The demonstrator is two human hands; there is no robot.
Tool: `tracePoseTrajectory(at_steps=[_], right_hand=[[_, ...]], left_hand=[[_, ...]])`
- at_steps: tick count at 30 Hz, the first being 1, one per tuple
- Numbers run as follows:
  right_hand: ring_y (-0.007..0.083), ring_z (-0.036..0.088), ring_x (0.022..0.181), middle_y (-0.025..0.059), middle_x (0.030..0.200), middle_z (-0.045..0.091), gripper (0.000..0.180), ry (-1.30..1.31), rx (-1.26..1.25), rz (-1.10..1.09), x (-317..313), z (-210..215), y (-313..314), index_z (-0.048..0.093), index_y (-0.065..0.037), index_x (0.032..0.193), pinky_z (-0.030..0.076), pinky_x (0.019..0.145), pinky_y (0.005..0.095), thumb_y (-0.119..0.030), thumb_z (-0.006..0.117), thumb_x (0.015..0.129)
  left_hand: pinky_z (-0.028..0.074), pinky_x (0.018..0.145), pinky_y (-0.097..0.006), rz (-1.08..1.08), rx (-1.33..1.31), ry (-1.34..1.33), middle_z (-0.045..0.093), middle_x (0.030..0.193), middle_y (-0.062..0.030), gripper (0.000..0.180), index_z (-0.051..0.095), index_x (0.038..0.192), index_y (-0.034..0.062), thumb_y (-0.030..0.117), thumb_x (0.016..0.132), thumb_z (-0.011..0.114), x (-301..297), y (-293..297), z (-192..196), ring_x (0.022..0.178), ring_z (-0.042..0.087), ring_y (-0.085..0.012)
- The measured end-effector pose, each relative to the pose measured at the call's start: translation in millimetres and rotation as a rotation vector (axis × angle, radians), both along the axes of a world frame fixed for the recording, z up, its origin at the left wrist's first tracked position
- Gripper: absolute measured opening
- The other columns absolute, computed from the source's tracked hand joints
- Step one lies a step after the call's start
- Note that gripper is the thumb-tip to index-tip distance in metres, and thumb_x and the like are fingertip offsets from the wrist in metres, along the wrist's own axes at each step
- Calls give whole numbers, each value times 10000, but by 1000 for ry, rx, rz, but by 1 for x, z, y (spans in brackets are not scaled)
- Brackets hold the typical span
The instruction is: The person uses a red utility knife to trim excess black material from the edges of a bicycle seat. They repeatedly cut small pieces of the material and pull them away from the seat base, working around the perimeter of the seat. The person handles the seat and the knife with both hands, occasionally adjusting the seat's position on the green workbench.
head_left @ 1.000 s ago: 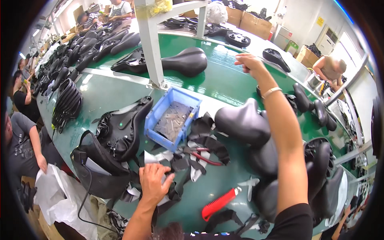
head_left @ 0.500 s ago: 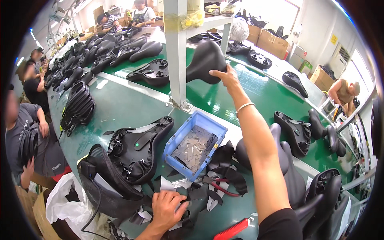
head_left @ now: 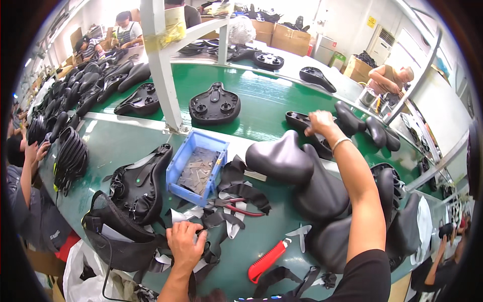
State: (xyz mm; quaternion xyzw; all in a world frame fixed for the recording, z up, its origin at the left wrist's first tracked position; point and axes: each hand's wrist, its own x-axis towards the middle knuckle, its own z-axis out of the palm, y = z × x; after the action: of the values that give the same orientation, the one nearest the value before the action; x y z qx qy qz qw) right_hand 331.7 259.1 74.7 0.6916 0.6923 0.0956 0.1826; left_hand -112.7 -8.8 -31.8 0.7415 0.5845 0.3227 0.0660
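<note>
My right hand [head_left: 322,124] is stretched over the green belt. Its fingers curl down onto the edge of an upturned black bicycle saddle [head_left: 312,138], partly covering it. My left hand [head_left: 185,245] lies on black and grey fabric scraps [head_left: 220,220], its fingers slightly bent and thumb apart. Just beyond it is a blue bin [head_left: 173,187] of small flat grey pieces. Red-handled pliers [head_left: 241,207] rest among the scraps. To the left of the bin sits an upturned saddle cover [head_left: 138,181]. Several smooth black saddles [head_left: 282,158] are piled beneath my right forearm.
Another upturned saddle [head_left: 215,104] lies on the green belt [head_left: 251,93]. A white post [head_left: 163,70] rises at the table edge. A red utility knife [head_left: 266,262] lies near me. A black mesh bag [head_left: 118,246] with a cable is at left. Other people work around.
My right hand has let go of the saddle it held, which now lies upturned on the belt, and has moved right to another one. The view has turned right. My left hand stays on the scraps.
</note>
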Motion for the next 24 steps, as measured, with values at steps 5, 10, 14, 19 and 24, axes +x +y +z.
tracePoseTrajectory(at_steps=[5, 10, 14, 19, 24], right_hand=[[341, 660, 930, 177, 1002, 671, 577, 130, 176, -98, 26, -74, -35, 537, -54, 1107, 518, 818, 434, -356, 787, 683], [357, 672, 788, 185, 840, 678, 434, 173, 479, 7, 25, -17, -45, 568, -77, 1063, 536, 679, 476, -238, 686, 678], [368, 669, 791, 186, 841, 677, 420, 100, 596, 4, 13, 101, -113, 571, -96, 1064, 531, 679, 471, -289, 650, 700], [341, 654, 892, 162, 959, 680, 550, 47, 590, -114, 28, 179, -247, 564, -87, 1168, 501, 761, 432, -313, 667, 678], [350, 608, 978, 182, 1082, 647, 612, -169, 496, -260, 146, 119, -409, 524, -8, 1280, 467, 838, 438, -322, 659, 771]], left_hand=[[362, 766, -381, -3, 13, 16, 586, 834, -23, 174, 646, 821, 105, 203, 702, 727, -1, 0, 0, 870, 544, -238], [376, 777, -375, -23, 5, -16, 597, 852, -37, 227, 626, 846, 101, 198, 688, 757, 2, 1, -3, 873, 550, -241], [385, 821, -398, -43, 10, -95, 585, 920, -58, 321, 575, 879, 87, 172, 657, 792, 4, -4, -1, 919, 531, -266], [368, 878, -416, -55, -60, 129, 589, 972, -58, 306, 616, 886, 99, 130, 628, 776, -16, -20, 30, 1019, 501, -266], [376, 829, -406, -247, -54, 291, 605, 973, -45, 321, 644, 974, 131, 308, 711, 692, -20, 4, 23, 996, 511, -252]])
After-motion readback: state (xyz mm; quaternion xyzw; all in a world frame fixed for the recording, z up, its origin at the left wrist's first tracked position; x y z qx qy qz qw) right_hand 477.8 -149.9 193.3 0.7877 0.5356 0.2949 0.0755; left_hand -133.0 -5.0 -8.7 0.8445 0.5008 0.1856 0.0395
